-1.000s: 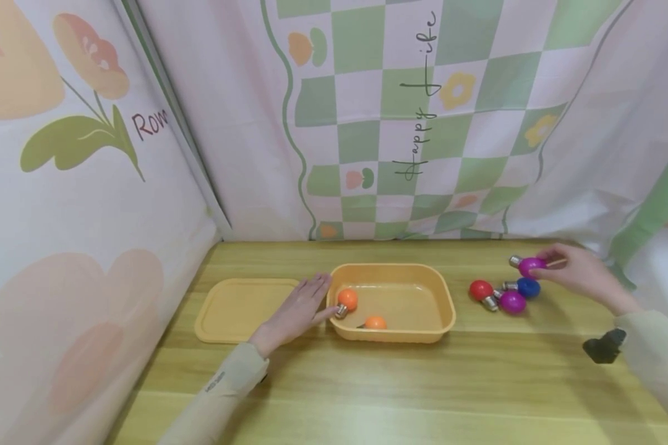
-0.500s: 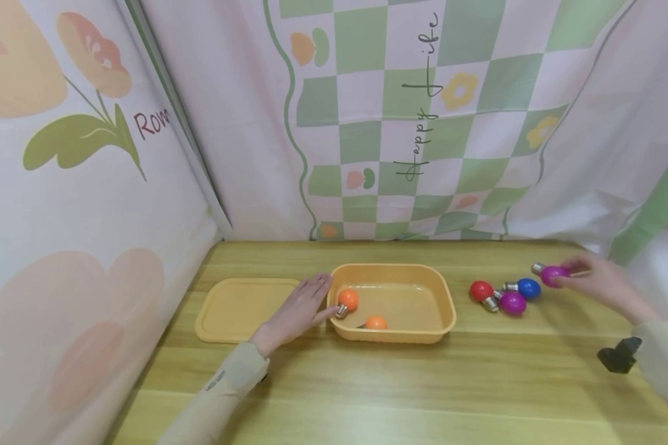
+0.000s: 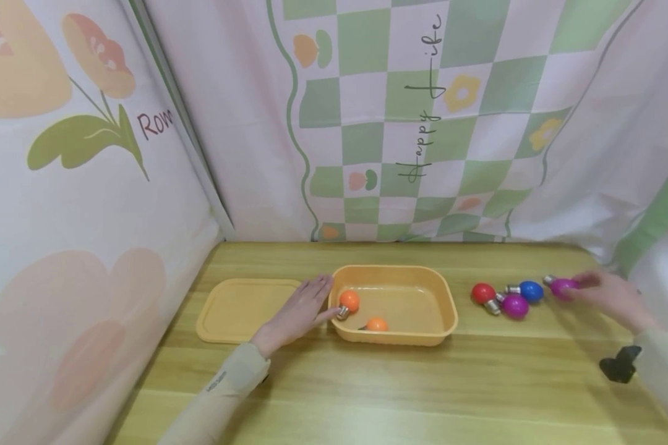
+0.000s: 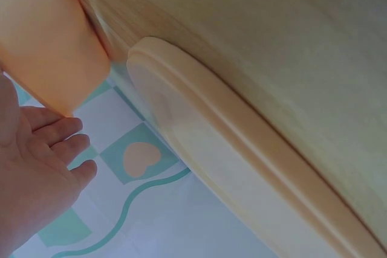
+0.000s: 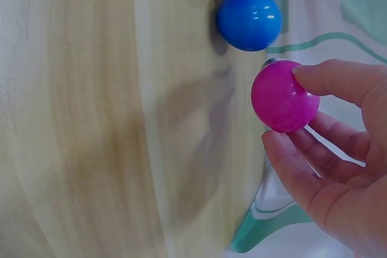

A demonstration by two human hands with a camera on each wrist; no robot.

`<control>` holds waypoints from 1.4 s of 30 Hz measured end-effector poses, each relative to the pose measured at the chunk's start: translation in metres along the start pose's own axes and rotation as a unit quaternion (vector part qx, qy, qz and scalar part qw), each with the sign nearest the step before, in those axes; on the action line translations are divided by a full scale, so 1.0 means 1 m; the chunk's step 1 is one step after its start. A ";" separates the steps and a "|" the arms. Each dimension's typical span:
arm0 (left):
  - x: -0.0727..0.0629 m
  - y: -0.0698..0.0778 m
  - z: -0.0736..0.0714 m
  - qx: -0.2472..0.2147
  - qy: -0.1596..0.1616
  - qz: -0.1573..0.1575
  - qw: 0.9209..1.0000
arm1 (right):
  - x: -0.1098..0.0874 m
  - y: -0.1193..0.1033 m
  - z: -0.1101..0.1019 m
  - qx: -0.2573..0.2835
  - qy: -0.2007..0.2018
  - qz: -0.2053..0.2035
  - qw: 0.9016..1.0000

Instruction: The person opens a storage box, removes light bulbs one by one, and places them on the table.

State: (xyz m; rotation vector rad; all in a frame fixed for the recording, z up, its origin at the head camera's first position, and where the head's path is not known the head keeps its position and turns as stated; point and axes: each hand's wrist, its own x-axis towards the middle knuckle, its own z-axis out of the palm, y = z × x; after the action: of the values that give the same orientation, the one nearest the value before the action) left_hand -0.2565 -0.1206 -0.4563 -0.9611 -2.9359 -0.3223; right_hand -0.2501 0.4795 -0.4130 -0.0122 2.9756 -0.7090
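Observation:
My right hand (image 3: 612, 299) pinches a magenta light bulb (image 5: 284, 96) between thumb and fingers, its metal base pointing left in the head view. Just left of it lie a blue bulb (image 3: 531, 291), a second magenta bulb (image 3: 515, 306) and a red bulb (image 3: 483, 293), close together on the table. My left hand (image 3: 296, 312) has its fingers extended against the left rim of a yellow plastic box (image 3: 423, 339). Inside that box are two orange bulbs, one at the left wall (image 3: 349, 301) and one by the front wall (image 3: 376, 325), partly hidden.
A yellow lid (image 3: 239, 309) lies flat on the wooden table (image 3: 401, 395) left of the box, partly under my left forearm and hand in view. A patterned curtain (image 3: 401, 142) hangs along the table's back edge, and another printed cloth (image 3: 89, 216) stands at the left.
My right hand has carried the magenta bulb rightward, away from above the blue bulb, and then lower toward the table. The left hand stays at the box rim.

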 end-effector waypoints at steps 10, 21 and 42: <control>0.000 0.000 0.001 0.004 -0.004 -0.006 1.000 | -0.006 0.008 0.010 0.020 -0.018 -0.003 1.000; -0.001 0.000 0.000 0.010 0.004 0.001 1.000 | -0.003 0.010 0.012 -0.003 -0.024 -0.001 1.000; 0.000 -0.001 0.000 0.016 0.002 0.003 1.000 | -0.002 0.014 0.017 -0.014 -0.023 -0.014 1.000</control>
State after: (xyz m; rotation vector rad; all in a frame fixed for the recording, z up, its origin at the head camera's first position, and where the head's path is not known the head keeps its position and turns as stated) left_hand -0.2568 -0.1212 -0.4568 -0.9646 -2.9239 -0.2774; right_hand -0.2469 0.4847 -0.4342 -0.0721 2.9464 -0.6601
